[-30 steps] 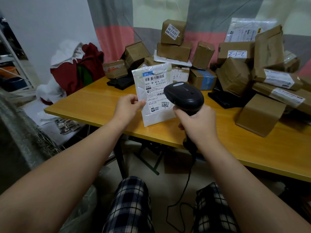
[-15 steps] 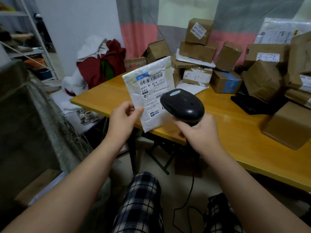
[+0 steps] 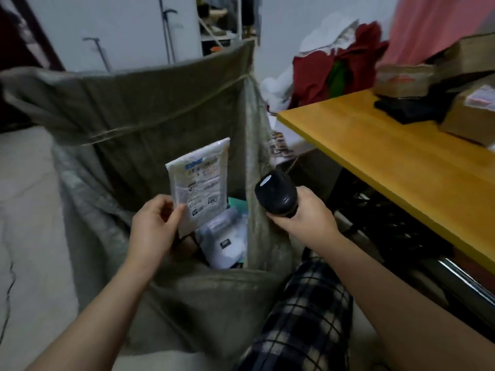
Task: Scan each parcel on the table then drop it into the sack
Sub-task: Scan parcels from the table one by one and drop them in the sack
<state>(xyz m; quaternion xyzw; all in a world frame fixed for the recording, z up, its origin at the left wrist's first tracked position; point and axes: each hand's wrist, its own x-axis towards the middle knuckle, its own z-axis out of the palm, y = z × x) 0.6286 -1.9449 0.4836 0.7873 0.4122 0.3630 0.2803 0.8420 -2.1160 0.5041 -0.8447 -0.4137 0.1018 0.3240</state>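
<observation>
My left hand (image 3: 154,228) pinches the lower left corner of a white plastic mailer parcel (image 3: 202,183) with a printed label, holding it upright over the open mouth of the grey-green woven sack (image 3: 150,108). Inside the sack lie other white parcels (image 3: 225,239). To the right of the sack's edge, my right hand (image 3: 305,218) grips the black handheld barcode scanner (image 3: 276,192), whose head points up and away. Brown cardboard parcels (image 3: 404,79) sit on the yellow wooden table (image 3: 401,156) at the right.
The sack stands on the floor to the left of the table, close to my knees in checked trousers (image 3: 302,317). A heap of red and white cloth (image 3: 329,73) lies behind the table corner. A black flat item (image 3: 407,108) rests on the tabletop.
The view has swung left from the table to the sack. My left hand has carried the mailer from in front of the scanner to above the sack's mouth; my right hand still holds the scanner.
</observation>
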